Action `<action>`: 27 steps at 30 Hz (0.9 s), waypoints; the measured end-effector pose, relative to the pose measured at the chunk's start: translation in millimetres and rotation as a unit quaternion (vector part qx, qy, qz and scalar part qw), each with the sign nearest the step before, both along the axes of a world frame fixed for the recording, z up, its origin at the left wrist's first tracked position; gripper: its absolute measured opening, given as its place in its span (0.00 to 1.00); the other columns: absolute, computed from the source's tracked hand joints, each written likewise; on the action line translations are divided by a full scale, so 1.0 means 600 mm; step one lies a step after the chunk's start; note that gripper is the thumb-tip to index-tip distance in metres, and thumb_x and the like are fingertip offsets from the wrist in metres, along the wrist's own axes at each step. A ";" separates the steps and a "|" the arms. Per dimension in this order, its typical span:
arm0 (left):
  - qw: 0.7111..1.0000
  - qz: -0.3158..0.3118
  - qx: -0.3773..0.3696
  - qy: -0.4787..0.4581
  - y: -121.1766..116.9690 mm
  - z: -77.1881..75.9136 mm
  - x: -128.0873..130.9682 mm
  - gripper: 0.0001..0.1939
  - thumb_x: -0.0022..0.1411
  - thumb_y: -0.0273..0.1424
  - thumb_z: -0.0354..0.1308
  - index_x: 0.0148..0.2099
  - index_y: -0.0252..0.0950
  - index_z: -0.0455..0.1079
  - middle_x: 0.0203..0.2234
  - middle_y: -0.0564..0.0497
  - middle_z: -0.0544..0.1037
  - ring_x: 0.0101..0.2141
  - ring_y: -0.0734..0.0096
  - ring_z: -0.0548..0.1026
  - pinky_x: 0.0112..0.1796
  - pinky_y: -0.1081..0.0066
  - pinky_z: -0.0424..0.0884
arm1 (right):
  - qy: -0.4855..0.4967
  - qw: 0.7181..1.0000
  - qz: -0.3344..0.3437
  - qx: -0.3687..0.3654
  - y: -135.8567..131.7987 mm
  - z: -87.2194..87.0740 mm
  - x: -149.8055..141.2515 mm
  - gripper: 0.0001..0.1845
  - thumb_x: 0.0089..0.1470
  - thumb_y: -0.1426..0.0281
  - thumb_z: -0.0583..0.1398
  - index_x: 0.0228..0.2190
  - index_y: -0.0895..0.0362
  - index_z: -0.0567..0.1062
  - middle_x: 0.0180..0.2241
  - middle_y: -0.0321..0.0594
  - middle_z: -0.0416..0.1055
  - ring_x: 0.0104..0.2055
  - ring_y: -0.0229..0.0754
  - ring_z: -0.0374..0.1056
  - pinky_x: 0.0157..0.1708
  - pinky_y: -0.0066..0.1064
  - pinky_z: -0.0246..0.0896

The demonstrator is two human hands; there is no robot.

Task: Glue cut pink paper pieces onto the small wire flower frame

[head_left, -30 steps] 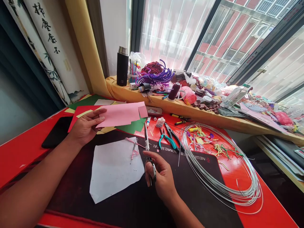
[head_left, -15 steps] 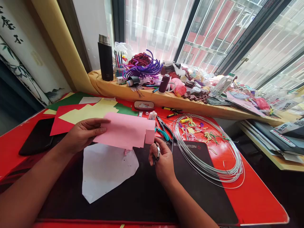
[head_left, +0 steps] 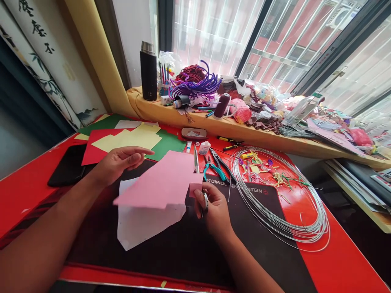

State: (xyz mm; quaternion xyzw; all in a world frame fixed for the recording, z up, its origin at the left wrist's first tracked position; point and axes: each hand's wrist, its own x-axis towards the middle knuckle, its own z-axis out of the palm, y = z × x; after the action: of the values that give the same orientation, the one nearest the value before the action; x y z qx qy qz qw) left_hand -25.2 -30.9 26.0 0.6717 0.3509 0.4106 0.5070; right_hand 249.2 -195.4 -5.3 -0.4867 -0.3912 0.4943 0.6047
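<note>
A sheet of pink paper [head_left: 165, 179] with notched edges hangs tilted in front of me. My right hand [head_left: 214, 203] pinches its right end, where a small flap folds over, and also holds a pair of scissors [head_left: 196, 159]. The blades point up behind the paper, and the handle loop shows at the fingers. To the left, my left hand [head_left: 125, 162] is apart from the sheet, index finger stretched out and nothing in it. Under the pink sheet, a white piece of paper [head_left: 137, 228] lies on the black desk mat [head_left: 195, 252].
Coiled wire [head_left: 314, 228], pliers [head_left: 218, 171] and a small white bottle [head_left: 204, 147] lie to the right. Coloured sheets [head_left: 128, 140] and a black phone-like slab [head_left: 65, 167] lie left. A cluttered sill with a flask [head_left: 148, 75] runs along the back.
My left hand has let go of the pink paper, whose left end has dropped and swung down. My right hand keeps hold of it and the scissors. The view has shifted left.
</note>
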 end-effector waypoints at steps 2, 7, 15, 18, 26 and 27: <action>0.998 -0.021 0.037 0.043 -0.004 0.006 0.008 0.23 0.59 0.51 0.73 0.50 0.44 0.88 0.42 0.42 0.84 0.41 0.59 0.79 0.42 0.69 0.77 | -0.004 0.998 0.055 0.005 -0.006 0.004 -0.008 0.19 0.58 0.53 0.72 0.34 0.56 0.82 0.28 0.34 0.74 0.16 0.29 0.59 0.16 0.25 0.52; 0.979 -0.136 0.097 0.119 -0.030 0.010 0.036 0.24 0.61 0.49 0.73 0.57 0.48 0.84 0.58 0.42 0.83 0.61 0.45 0.76 0.61 0.54 0.73 | -0.031 0.991 0.127 0.022 -0.016 0.007 -0.022 0.18 0.61 0.53 0.71 0.34 0.56 0.85 0.31 0.36 0.73 0.17 0.28 0.61 0.16 0.25 0.52; 0.924 -0.278 0.181 0.191 -0.049 -0.004 0.060 0.27 0.68 0.57 0.64 0.59 0.45 0.81 0.56 0.43 0.80 0.62 0.48 0.70 0.66 0.53 0.63 | -0.067 0.986 0.148 0.029 -0.020 -0.001 -0.022 0.14 0.61 0.56 0.72 0.35 0.54 0.87 0.33 0.36 0.72 0.17 0.28 0.61 0.15 0.24 0.55; 0.924 -0.279 0.172 0.198 -0.053 -0.003 0.061 0.27 0.67 0.57 0.65 0.58 0.48 0.81 0.55 0.44 0.77 0.60 0.49 0.70 0.66 0.53 0.62 | -0.070 0.986 0.147 0.027 -0.019 -0.002 -0.023 0.13 0.60 0.58 0.73 0.35 0.54 0.87 0.34 0.37 0.73 0.18 0.28 0.62 0.15 0.24 0.55; 0.923 -0.284 0.147 0.214 -0.066 -0.001 0.064 0.13 0.63 0.41 0.73 0.47 0.46 0.81 0.58 0.46 0.72 0.64 0.50 0.65 0.66 0.53 0.61 | -0.074 0.987 0.140 0.016 -0.018 -0.002 -0.027 0.14 0.59 0.57 0.73 0.33 0.55 0.85 0.33 0.36 0.72 0.16 0.27 0.61 0.15 0.23 0.54; 0.924 -0.281 0.149 0.214 -0.066 0.000 0.064 0.11 0.63 0.39 0.74 0.45 0.44 0.80 0.57 0.46 0.73 0.64 0.51 0.65 0.66 0.53 0.61 | -0.075 0.987 0.140 0.017 -0.018 -0.001 -0.027 0.14 0.60 0.57 0.73 0.33 0.55 0.84 0.32 0.36 0.72 0.16 0.27 0.61 0.15 0.23 0.54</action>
State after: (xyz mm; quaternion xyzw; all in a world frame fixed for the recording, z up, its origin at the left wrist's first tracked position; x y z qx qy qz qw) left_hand 13.3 -70.4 25.8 0.8824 0.1824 0.1452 0.4087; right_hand 233.0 -206.5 -6.0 -0.4525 -0.5080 0.5297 0.5065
